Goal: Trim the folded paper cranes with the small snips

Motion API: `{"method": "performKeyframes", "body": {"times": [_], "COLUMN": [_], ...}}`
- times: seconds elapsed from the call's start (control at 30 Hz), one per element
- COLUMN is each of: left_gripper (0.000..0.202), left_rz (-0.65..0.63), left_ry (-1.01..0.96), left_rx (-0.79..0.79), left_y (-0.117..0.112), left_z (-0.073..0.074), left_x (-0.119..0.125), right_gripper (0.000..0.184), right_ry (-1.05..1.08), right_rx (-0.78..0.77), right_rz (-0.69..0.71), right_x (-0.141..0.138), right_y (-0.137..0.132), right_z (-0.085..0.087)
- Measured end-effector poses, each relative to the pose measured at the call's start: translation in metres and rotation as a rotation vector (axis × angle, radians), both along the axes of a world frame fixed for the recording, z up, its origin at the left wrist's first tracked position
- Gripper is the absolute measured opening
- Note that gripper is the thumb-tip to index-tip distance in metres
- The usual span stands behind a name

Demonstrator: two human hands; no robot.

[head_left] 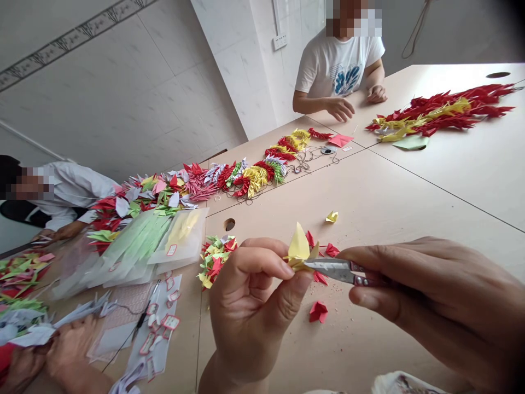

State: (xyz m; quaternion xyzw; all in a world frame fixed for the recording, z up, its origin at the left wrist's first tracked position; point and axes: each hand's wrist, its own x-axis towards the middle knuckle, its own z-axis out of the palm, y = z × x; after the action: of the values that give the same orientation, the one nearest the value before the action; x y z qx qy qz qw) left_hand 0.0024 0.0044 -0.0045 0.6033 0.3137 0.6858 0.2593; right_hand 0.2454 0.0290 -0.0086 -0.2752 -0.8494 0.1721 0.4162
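My left hand point(256, 306) pinches a pointed, folded yellow paper piece point(299, 243) at its fingertips; my right hand point(435, 295) grips a silver-bladed metal cutting tool point(333, 268) at the paper's right side.

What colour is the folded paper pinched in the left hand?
Yellow; the folded paper shows best in the head view.

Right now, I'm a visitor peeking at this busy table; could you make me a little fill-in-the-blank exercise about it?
1. The left hand pinches a folded paper coloured mainly ____.
2. Below the bladed tool in the right hand, the scrap lying apart on the table is ____.
3. The white shirt with a blue print has ____ sleeves.
4. In the picture, the plastic bags lie to the ____ of the left hand.

Missing words: yellow; red; short; left.
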Motion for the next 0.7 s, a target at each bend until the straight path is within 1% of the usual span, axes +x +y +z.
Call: {"method": "performKeyframes", "body": {"times": [0.1,0.23,0.47,0.57,0.7], "left_gripper": [0.031,0.031,0.031,0.031,0.03], "left_rz": [0.007,0.001,0.012,0.017,0.022], "left_ry": [0.001,-0.014,0.002,0.001,-0.005], "left_rx": [-0.008,-0.018,-0.018,-0.022,-0.005], "left_y": [-0.0014,-0.0012,-0.0015,-0.0008,0.0003], "left_z": [-0.0015,-0.0027,-0.0012,-0.001,-0.0013], "left_x": [-0.0001,0.0,0.0016,0.0016,0.0009], "right_gripper": [0.019,0.016,0.02,0.018,0.018], "right_ry": [-0.003,-0.005,0.016,0.025,0.005], "right_rx": [0.016,-0.012,-0.052,-0.062,-0.024], "right_rz": [-0.004,0.02,0.054,0.046,0.024], "right_x": [0.0006,-0.0009,-0.0005,0.0002,0.0025], "right_y": [0.0011,0.0014,0.0033,0.0044,0.0028], "right_z": [-0.0017,-0.0003,0.0026,0.0022,0.003]}}
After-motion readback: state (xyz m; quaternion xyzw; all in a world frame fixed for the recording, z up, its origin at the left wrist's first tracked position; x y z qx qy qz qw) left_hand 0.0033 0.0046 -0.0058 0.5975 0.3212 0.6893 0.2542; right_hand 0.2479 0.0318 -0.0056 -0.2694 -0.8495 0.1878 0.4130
